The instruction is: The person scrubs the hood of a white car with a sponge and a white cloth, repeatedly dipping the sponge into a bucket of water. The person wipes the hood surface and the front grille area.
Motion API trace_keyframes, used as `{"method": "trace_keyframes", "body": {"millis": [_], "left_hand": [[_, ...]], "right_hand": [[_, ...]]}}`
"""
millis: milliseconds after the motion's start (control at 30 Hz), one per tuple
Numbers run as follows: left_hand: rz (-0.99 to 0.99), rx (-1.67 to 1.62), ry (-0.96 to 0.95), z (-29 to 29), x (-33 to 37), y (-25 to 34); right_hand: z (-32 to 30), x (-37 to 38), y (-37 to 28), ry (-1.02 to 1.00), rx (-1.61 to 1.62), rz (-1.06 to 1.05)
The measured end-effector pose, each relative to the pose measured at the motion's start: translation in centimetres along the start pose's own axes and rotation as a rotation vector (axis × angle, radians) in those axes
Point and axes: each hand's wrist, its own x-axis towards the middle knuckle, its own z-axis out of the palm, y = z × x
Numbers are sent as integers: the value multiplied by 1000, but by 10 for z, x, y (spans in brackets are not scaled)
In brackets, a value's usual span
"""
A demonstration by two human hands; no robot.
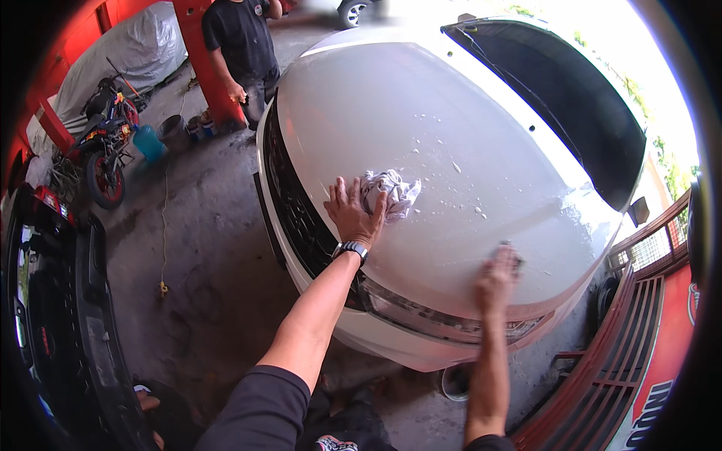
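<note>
A pale car hood [361, 98] lies before me, wet, with white droplets and suds scattered over its middle. My left hand [355, 214] is spread flat near the hood's front edge, a metal-banded watch [350, 252] on its wrist. Beside its thumb sits a crumpled white cloth [392, 194] with dark marks, touching the hand but not gripped. Farther right, my right hand [498, 279] presses on the hood above the headlight [421, 310]. Motion smears it; its fingers are closed over a small dark item that mostly hides beneath them.
A person in dark clothes [244, 52] stands by a red post [207, 68] at the far left. Behind are a motorcycle [105, 150] and buckets [174, 134]. A dark vehicle [75, 316] is left; a slatted metal bench [602, 361] is right. A bucket [453, 382] sits below the bumper.
</note>
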Motion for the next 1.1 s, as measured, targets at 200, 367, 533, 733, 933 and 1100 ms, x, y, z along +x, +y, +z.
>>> {"method": "trace_keyframes", "body": {"millis": [200,367,533,733,933,1100], "left_hand": [[16,46,37,-18,13,-27],[18,10,33,-14,7,-17],[55,33,48,-6,8,-14],[102,64,102,-12,11,-21],[143,151,109,-5,11,-24],[115,129,52,-9,13,-34]], "right_hand": [[-54,-22,-114,-282,260,-315],[-51,72,26,-220,62,233],[-13,65,52,-127,98,209],[-11,90,76,18,241,-6],[-7,10,-81,93,-19,-194],[-23,27,-44,-6,191,-212]]}}
